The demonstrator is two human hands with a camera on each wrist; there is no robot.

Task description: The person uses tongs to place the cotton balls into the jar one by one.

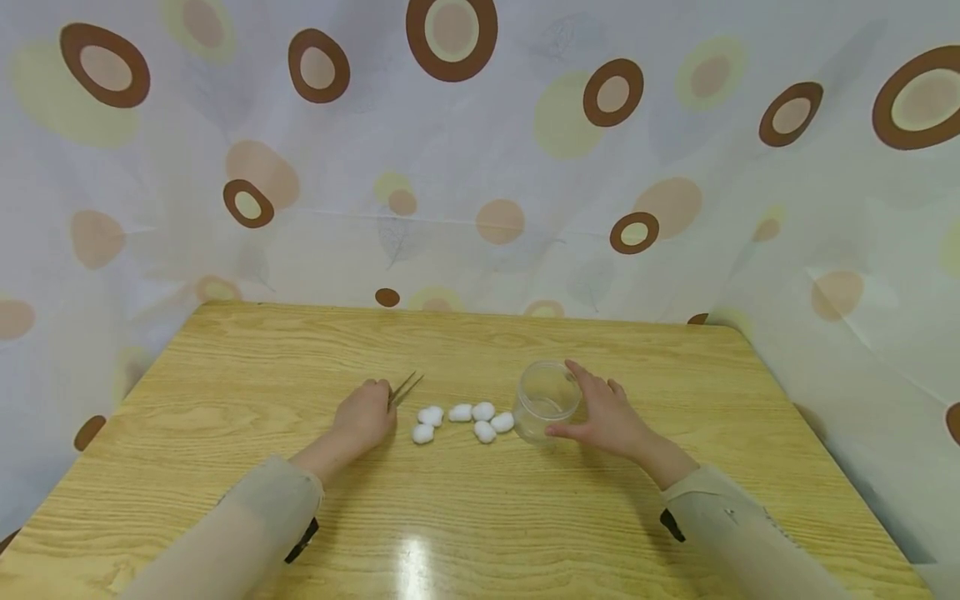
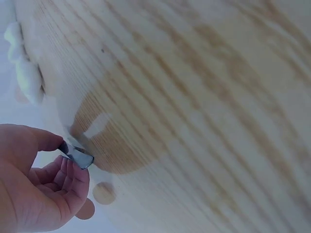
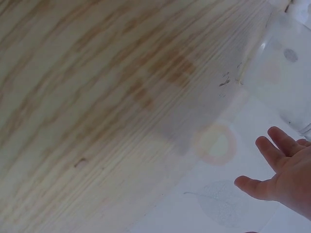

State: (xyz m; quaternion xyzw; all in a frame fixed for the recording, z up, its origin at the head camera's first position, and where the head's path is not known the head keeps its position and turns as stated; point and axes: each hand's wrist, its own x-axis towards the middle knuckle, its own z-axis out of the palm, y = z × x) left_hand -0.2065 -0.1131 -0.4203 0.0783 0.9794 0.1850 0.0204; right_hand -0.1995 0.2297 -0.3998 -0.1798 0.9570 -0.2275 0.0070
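In the head view my left hand (image 1: 365,414) grips metal tweezers (image 1: 406,389), their tips pointing up and to the right. The left wrist view shows the end of the tweezers (image 2: 79,158) between my thumb and curled fingers. Several white cotton balls (image 1: 483,412) lie in a loose row between my hands. Right of them stands a clear round jar (image 1: 534,423), its mouth upward and no lid on it. My right hand (image 1: 611,417) holds the jar from its right side, thumb at the front and index finger at the far rim. In the right wrist view the other fingers (image 3: 265,189) spread away from the jar.
Everything rests on a wood-grain table (image 1: 450,517). A pale curtain (image 1: 337,250) with brown and peach ovals hangs behind the far edge and along the sides. Light glares off the front of the table.
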